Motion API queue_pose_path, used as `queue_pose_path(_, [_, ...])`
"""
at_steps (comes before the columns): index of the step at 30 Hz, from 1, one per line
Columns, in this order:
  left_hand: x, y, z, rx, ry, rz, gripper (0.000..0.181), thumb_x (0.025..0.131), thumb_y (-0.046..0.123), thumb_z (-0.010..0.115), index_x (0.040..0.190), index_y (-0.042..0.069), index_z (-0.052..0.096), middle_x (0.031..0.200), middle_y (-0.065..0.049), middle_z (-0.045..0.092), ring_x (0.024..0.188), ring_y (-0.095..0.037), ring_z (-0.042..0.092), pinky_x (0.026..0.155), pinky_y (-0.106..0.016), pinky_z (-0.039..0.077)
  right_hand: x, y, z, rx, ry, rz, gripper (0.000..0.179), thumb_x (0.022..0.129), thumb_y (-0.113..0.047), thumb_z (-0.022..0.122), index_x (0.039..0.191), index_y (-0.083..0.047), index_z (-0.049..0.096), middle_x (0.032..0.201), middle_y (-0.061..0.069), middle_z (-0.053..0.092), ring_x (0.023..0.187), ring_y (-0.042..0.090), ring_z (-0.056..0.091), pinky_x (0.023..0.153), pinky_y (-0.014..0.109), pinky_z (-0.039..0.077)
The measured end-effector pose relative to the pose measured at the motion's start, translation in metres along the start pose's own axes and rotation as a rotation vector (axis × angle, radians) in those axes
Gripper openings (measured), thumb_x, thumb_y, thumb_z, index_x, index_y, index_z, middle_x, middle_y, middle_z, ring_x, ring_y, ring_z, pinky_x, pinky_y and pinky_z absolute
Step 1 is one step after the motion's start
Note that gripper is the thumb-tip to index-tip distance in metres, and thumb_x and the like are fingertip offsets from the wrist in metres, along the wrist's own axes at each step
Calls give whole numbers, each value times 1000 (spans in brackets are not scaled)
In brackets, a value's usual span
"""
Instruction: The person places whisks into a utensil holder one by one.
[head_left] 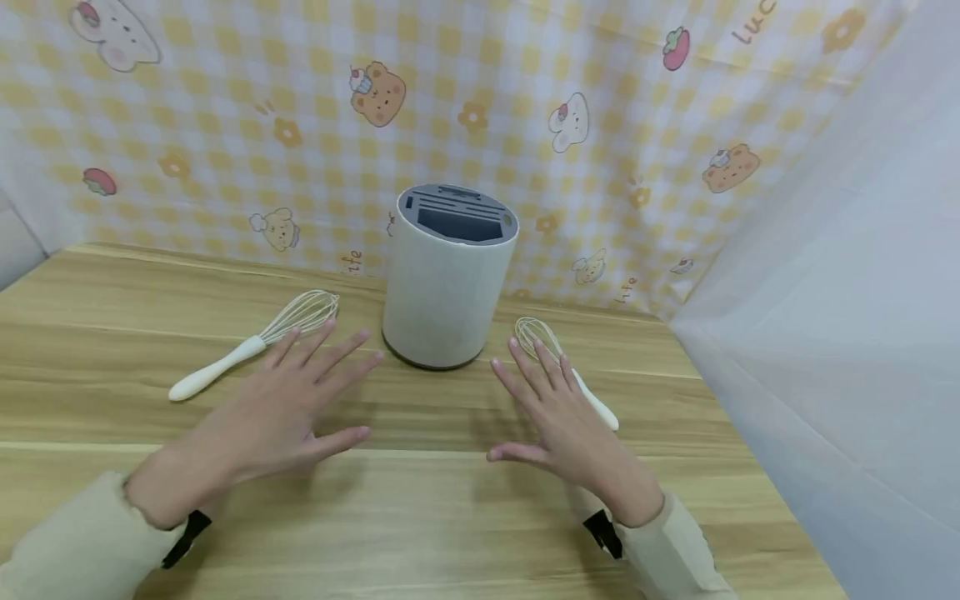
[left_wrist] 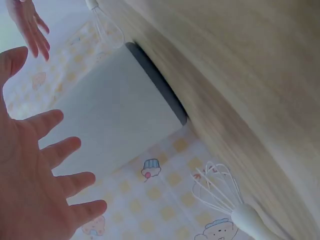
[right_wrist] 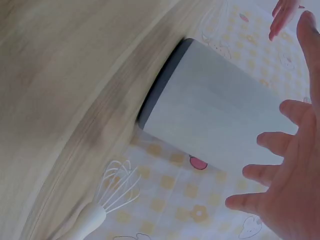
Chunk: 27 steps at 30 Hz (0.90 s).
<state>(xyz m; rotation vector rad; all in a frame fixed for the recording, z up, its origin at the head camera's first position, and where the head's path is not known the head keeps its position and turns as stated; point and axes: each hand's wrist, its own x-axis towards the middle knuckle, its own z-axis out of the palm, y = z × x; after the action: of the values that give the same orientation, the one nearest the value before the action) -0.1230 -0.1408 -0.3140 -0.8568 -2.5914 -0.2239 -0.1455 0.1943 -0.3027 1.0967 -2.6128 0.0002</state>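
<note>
My left hand [head_left: 288, 404] hovers over the table with fingers spread and nothing held. Just beyond its fingertips lies a white whisk [head_left: 225, 367], handle toward the lower left. My right hand [head_left: 562, 425] is also held in the air, its fingers straight and spread. Partly behind it lies a second, smaller-looking white whisk [head_left: 596, 407], with its handle pointing to the lower right. Between and beyond the hands stands an upright white knife block [head_left: 446, 300] with a grey slotted top [head_left: 457, 215]. In the left wrist view its dark base [left_wrist: 157, 82] meets the table.
The wooden table [head_left: 390, 517] ends at a yellow checked curtain [head_left: 315, 167] printed with cartoon animals. A plain white sheet [head_left: 840, 292] borders the right side.
</note>
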Motion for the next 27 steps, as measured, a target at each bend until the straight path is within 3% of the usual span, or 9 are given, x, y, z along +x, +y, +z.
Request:
queue_pose_path(5, [6,-5,-8,4,125,35,72,85,58,53,144,22,34,147,-9,37,137,-37,26,118,-44,9,-1,9,-2,66,115,-29,89,83,-71,30,148,-10,24,154,15,17,139,42,17,105,65,25])
queue_pose_path(11, [22,-15,-27,-40,241,43,72,85,59,52,143,19,36,147,-9,37,133,-43,32,103,-61,32,7,26,-3,209,313,-50,79,87,-61,43,141,-5,36,146,18,34,130,42,34,102,60,33])
queue_pose_path(15, [35,-21,-39,-99,310,16,73,84,57,56,143,18,38,148,-7,36,133,-41,33,100,-62,34,14,36,-5,291,415,-23,75,86,-55,51,135,1,41,139,21,41,126,40,40,103,55,34])
queue_pose_path(18, [46,-24,-46,-169,321,-44,73,83,53,60,144,21,35,149,-5,35,134,-37,33,103,-60,32,21,41,-12,372,435,70,71,85,-47,61,135,-1,42,138,19,43,128,35,39,107,51,32])
queue_pose_path(21, [60,-25,-50,-282,325,-124,72,83,46,63,144,22,34,149,-4,35,134,-32,33,105,-59,31,33,42,-21,523,422,219,66,84,-32,68,138,-6,39,140,13,43,128,29,39,108,48,32])
queue_pose_path(24, [76,-25,-48,-452,347,-219,65,85,41,63,143,24,37,146,-4,37,132,-30,36,104,-57,32,49,40,-29,713,427,365,66,84,-22,69,139,-9,36,140,7,42,127,24,40,107,45,33])
queue_pose_path(27, [93,-26,-43,-637,374,-312,61,87,38,62,142,23,38,144,-6,37,128,-29,38,104,-53,35,68,37,-33,875,460,469,66,85,-24,68,140,-12,33,140,3,41,126,22,41,106,42,35])
